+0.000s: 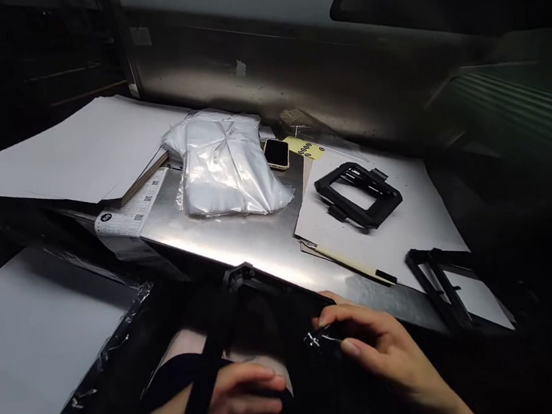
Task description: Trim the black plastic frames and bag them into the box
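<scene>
A black plastic frame [251, 273], dark against my lap, is tilted up in front of me. My left hand [245, 400] is at its lower left, the fingers reaching round the near bar into the opening. At the frame's right side my right hand [386, 347] pinches a thin, shiny piece between thumb and forefinger; its kind is too dark to make out. On the bench beyond, another black plastic frame [358, 196] lies on white cardboard [421, 217]. A pale-yellow-handled knife [347, 262] rests along the cardboard's near edge.
Clear plastic bags [226, 163] lie bundled on the metal bench [214, 237], beside a phone [276, 154]. A stack of white sheets [74, 147] is at the left. More black frames [439, 288] lie at the right edge. A plastic-lined box [107, 349] stands lower left.
</scene>
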Demonstrator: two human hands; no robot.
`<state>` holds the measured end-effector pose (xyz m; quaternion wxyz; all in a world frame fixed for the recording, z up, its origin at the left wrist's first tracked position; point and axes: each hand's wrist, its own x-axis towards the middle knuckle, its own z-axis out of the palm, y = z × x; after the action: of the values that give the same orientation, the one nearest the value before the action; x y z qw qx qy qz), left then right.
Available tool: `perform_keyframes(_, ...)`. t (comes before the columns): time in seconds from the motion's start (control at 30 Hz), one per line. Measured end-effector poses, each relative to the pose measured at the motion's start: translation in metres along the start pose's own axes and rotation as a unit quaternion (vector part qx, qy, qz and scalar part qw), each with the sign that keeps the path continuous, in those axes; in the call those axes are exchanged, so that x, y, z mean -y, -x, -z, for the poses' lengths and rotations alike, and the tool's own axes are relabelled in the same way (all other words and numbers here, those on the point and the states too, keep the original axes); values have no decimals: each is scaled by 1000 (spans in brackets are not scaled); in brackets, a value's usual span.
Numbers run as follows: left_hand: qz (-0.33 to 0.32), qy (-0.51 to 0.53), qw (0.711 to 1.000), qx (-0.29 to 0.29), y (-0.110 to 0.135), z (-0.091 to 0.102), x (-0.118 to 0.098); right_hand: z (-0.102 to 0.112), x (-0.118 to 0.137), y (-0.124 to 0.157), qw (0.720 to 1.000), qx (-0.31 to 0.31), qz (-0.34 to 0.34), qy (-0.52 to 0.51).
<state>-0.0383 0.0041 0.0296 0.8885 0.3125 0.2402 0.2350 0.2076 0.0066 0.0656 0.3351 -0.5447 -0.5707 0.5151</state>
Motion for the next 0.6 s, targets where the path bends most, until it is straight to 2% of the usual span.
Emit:
perform_keyframes(0.07,64,46,997,-4,1,10,-10,12,12,-2,996,68,21,51)
perform_keyframes(0.2,139,67,984,85,-7,20,-35,13,30,-14,973,187,56,120)
perform_keyframes(0.27,155,47,980,112,-11,21,-44,10,32,-20,964,216,69,136)
perform_keyframes(0.33,150,37,981,118,-12,19,-48,9,32,-24,963,216,74,143)
perform_keyframes(0.4,121,41,987,99,-9,15,-48,11,31,-21,972,174,73,143)
perform_keyframes(0.5,56,80,994,53,-1,4,-43,9,32,-9,981,12,82,174)
perform_keyframes(0.53,39,97,994,43,1,1,-40,6,32,-4,975,-40,98,196)
perform_keyframes(0.6,28,133,990,43,4,-6,-33,-6,32,6,953,-91,153,245)
